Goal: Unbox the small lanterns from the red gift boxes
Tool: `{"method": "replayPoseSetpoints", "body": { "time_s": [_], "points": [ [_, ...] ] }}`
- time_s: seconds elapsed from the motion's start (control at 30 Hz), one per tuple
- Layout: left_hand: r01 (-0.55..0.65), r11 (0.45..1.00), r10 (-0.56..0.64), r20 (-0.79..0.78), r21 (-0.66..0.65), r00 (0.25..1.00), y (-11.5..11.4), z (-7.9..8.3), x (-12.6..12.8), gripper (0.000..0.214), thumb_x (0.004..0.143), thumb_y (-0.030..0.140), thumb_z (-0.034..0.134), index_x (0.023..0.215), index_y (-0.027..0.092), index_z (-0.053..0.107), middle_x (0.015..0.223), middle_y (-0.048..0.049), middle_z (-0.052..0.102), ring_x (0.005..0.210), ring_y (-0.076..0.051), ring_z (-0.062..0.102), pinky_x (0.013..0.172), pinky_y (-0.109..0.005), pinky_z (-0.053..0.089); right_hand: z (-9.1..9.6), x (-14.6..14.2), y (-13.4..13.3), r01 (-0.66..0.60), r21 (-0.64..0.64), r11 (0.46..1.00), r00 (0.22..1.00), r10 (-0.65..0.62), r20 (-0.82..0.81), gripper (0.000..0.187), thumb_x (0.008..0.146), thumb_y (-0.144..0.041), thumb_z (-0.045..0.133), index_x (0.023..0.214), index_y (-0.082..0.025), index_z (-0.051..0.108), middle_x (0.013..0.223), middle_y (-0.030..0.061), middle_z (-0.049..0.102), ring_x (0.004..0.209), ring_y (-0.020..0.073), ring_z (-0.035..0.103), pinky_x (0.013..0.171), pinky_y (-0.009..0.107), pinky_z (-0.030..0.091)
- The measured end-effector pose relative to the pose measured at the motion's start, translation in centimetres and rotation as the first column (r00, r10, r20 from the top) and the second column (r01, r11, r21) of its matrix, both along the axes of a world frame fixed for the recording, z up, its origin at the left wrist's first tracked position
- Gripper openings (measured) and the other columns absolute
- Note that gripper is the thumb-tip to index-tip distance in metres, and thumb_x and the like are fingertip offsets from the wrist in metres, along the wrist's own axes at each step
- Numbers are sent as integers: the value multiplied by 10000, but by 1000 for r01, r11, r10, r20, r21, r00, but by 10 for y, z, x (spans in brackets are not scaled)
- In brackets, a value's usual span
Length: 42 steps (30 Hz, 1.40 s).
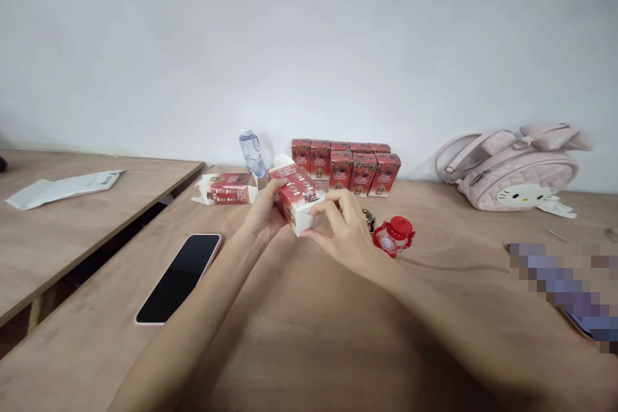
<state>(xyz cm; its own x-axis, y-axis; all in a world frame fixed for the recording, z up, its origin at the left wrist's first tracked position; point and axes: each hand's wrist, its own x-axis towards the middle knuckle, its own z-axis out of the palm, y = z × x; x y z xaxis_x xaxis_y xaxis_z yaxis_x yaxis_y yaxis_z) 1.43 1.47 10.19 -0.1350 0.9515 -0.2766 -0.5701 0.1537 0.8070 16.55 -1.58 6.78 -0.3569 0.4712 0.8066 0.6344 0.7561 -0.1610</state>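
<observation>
We had the red carton point(298, 196) up off the surface point(309, 335), held between both hands just in front of the row of finished cartons point(345, 167). Our left hand point(263, 212) cupped its far end, fingers closed around it, and our right hand point(345, 228) pinched the white open end, fingers point(324, 207) narrow on the flap. The risk we judged here: press that flap too hard and the thin card could crease or tear. The red toy lantern point(393, 235) lay just beside our right wrist, so a careless sweep could have knocked it rolling. The water bottle point(251, 151) stood close behind the left hand, easy to tip.

The count: eight or so sealed cartons against the wall in two ranks, though the back rank was partly hidden; one carton in hand; one open carton point(226, 188) lying on its side to the left; one lantern; one bottle; one phone point(179, 277) face up; one pink bag point(512, 167) to the right.
</observation>
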Motion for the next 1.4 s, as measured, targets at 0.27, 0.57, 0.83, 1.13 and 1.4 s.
{"method": "replayPoseSetpoints", "body": {
  "time_s": [0.27,0.57,0.83,1.13,1.4],
  "points": [
    [-289,916,303,-6,279,953,4,-3,-6,436,604,153,740,920,211,446,911,-8,629,769,-145,634,683,-268,546,2,-4,-2,-28,-158,987,990,6,-139,202,809,-255,590,650,-200,478,809,45,527,802,189,506,729,338,435],
    [-270,849,282,43,454,959,-4,3,0,697,589,177,794,1131,306,375,1197,-14,576,1141,-207,545,874,-321,533,8,-3,-1,-419,-558,717,750,-73,-657,287,795,-331,567,1042,-247,447,1004,46,587,893,169,607,716,319,525],
    [-49,948,36,47,314,998,-7,2,6,336,649,266,764,926,185,592,991,-41,671,1022,-218,604,843,-324,543,8,1,5,-316,-510,800,829,-28,-558,412,685,-250,685,1063,-252,521,1000,36,645,881,178,632,746,343,555],
    [-20,962,-11,112,273,994,-10,-1,14,250,740,357,689,926,207,616,953,-9,678,959,-211,633,810,-331,554,8,2,1,-193,-478,857,878,-66,-474,430,697,-186,608,1118,-232,531,1012,46,686,852,176,667,806,374,545],
    [-5,994,-11,142,111,990,4,-1,0,298,736,391,697,927,175,622,887,-68,697,920,-272,655,782,-390,576,26,12,-7,-454,-492,743,830,152,-537,477,742,-149,491,1206,-258,496,1083,31,670,957,170,647,765,310,540]
  ]
}}
